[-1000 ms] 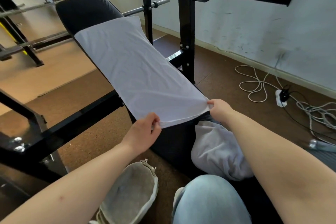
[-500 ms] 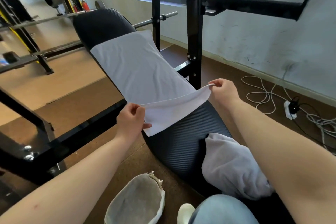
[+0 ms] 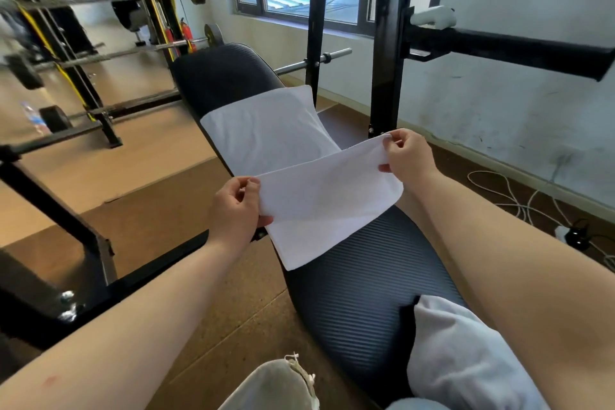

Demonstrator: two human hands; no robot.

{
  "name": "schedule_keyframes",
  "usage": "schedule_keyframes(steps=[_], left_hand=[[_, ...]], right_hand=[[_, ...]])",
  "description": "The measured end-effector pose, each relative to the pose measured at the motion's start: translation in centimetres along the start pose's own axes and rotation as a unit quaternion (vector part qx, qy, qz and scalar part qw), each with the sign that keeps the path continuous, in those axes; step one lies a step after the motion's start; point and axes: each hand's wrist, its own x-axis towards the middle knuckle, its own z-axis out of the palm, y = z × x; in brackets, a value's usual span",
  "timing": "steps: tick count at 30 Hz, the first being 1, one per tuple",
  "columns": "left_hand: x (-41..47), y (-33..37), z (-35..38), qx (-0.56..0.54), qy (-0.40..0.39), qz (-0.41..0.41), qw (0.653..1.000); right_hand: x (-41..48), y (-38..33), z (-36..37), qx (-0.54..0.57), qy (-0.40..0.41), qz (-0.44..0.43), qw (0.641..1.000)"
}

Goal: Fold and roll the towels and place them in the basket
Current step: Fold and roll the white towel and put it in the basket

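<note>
On the black ribbed bench pad (image 3: pixel 362 280), a white towel (image 3: pixel 319 200) is lying lengthwise, its far part resting flat near the pad's far edge while its near end is being held raised and doubled over. The left hand (image 3: pixel 233 210) is pinching one raised corner between thumb and curled fingers, and the right hand (image 3: pixel 406 160) is pinching the other likewise. A crumpled second towel (image 3: pixel 466 356) is sitting at the pad's near edge. A fabric basket (image 3: pixel 279 383) is standing on the floor beside the pad's left edge.
</note>
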Motion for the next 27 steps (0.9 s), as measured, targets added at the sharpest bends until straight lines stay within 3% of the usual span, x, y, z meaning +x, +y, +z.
schedule_keyframes(steps=[11,18,23,27], left_hand=[[8.6,3.4,-1.4,0.000,0.096,0.029,0.995],[15.8,4.5,-2.7,0.033,0.204,0.068,0.976],[19.4,2.9,-3.6,0.139,0.204,0.079,0.966],[21.1,1.4,-3.9,0.181,0.179,0.063,0.965]], right_hand=[[8.0,-4.3,5.4,-0.093,0.058,-0.089,0.990],[14.5,-8.7,10.2,-0.018,0.058,-0.068,0.996],[17.7,-9.2,13.7,-0.034,0.046,-0.036,0.998],[19.0,-7.6,16.0,0.012,-0.037,0.029,0.999]])
